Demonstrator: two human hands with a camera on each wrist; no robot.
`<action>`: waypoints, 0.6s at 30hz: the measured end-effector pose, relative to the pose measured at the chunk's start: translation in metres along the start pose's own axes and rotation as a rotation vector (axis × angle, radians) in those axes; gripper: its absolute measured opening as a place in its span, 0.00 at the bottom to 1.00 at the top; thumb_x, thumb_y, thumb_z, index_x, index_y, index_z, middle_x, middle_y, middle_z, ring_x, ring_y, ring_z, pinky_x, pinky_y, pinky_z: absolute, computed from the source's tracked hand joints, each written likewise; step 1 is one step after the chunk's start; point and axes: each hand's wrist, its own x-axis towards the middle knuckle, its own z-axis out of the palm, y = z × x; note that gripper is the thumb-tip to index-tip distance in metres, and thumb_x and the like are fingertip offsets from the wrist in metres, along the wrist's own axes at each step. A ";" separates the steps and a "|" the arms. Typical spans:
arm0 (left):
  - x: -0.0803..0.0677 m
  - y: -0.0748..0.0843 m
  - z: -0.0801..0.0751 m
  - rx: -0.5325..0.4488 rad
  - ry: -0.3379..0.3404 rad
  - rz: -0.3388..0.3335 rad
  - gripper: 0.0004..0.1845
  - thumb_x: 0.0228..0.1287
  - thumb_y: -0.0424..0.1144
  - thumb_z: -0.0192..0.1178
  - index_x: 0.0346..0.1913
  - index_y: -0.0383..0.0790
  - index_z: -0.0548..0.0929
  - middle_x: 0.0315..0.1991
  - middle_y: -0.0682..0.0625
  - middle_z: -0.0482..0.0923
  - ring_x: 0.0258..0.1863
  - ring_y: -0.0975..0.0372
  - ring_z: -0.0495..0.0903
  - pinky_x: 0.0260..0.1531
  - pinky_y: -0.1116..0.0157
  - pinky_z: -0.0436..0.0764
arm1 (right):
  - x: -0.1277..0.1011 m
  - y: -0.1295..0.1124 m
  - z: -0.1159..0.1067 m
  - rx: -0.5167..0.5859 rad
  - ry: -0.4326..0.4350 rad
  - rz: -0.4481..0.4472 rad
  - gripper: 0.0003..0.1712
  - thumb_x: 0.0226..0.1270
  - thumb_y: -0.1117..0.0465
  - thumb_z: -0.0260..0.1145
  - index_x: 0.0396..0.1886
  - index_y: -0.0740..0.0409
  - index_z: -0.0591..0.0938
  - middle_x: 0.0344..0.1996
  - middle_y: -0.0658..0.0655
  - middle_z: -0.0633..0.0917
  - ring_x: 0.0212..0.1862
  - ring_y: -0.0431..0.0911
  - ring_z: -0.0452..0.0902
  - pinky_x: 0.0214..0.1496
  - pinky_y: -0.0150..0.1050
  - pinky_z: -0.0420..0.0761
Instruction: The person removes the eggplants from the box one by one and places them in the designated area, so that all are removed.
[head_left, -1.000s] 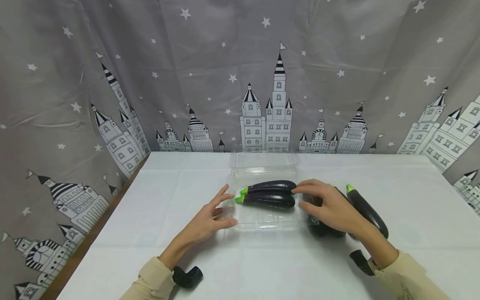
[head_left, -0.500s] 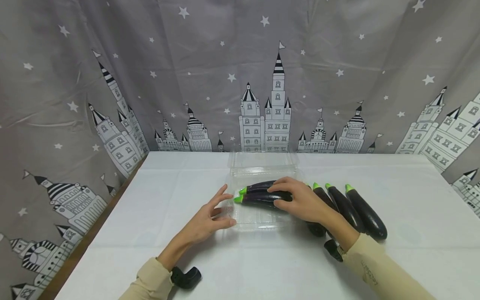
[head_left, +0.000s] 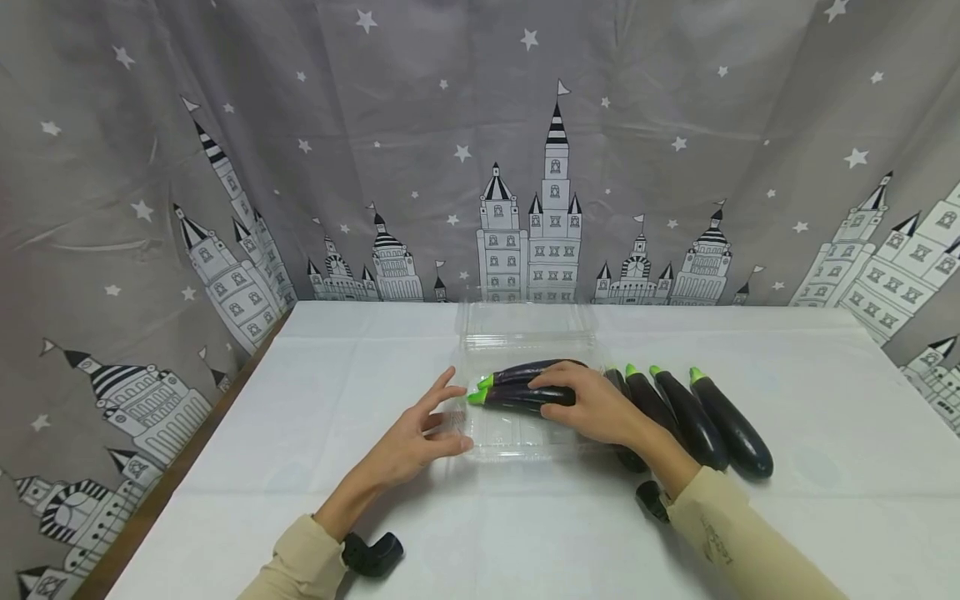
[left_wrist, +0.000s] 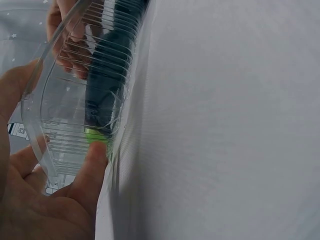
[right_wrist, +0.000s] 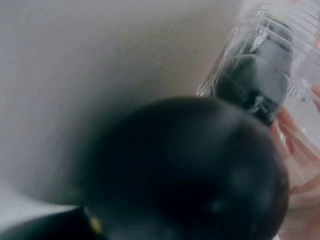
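A star-and-castle curtain (head_left: 480, 150) hangs behind a table (head_left: 300, 392) covered in white cloth. On the table, near its middle, sits a clear plastic box (head_left: 495, 437) with its lid (head_left: 525, 321) folded back toward the curtain. Two aubergines (head_left: 513, 397) lie side by side inside the box, green stems pointing left. Just right of the box, four more aubergines (head_left: 731, 425) lie in a row on the cloth, stems toward the curtain, the nearest one partly hidden by the right forearm. The right hand (head_left: 600, 408) rests on the right ends of the two boxed aubergines, its fingers curled over the front one; how firmly they grip cannot be told. The left hand (head_left: 416, 437) lies at the box's left end, fingers straight and spread, thumb and fingertips touching the plastic wall; the left wrist view shows a finger (left_wrist: 92, 162) pressed against the ribbed wall right by a green stem (left_wrist: 96, 135). The right wrist view is mostly filled by a blurred dark aubergine end (right_wrist: 185, 170), with the box beyond it.
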 end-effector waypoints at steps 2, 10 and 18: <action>0.000 0.000 0.000 -0.002 0.001 0.002 0.36 0.52 0.45 0.68 0.64 0.43 0.65 0.71 0.61 0.40 0.60 0.44 0.62 0.56 0.51 0.66 | 0.001 0.001 0.002 -0.016 -0.018 -0.013 0.19 0.58 0.59 0.66 0.50 0.53 0.80 0.52 0.52 0.76 0.55 0.48 0.69 0.55 0.48 0.70; 0.001 -0.001 0.001 -0.011 -0.007 0.016 0.36 0.52 0.43 0.68 0.64 0.41 0.65 0.71 0.59 0.39 0.60 0.42 0.62 0.56 0.50 0.65 | -0.001 0.002 0.002 -0.046 -0.095 -0.054 0.18 0.58 0.59 0.65 0.50 0.53 0.81 0.55 0.58 0.74 0.59 0.52 0.66 0.57 0.52 0.67; 0.000 0.001 0.001 -0.009 0.004 -0.012 0.37 0.52 0.45 0.68 0.64 0.42 0.65 0.71 0.61 0.40 0.61 0.44 0.62 0.56 0.51 0.66 | 0.001 0.001 0.005 -0.104 -0.147 -0.051 0.17 0.58 0.60 0.64 0.48 0.49 0.82 0.56 0.57 0.74 0.60 0.51 0.65 0.58 0.53 0.65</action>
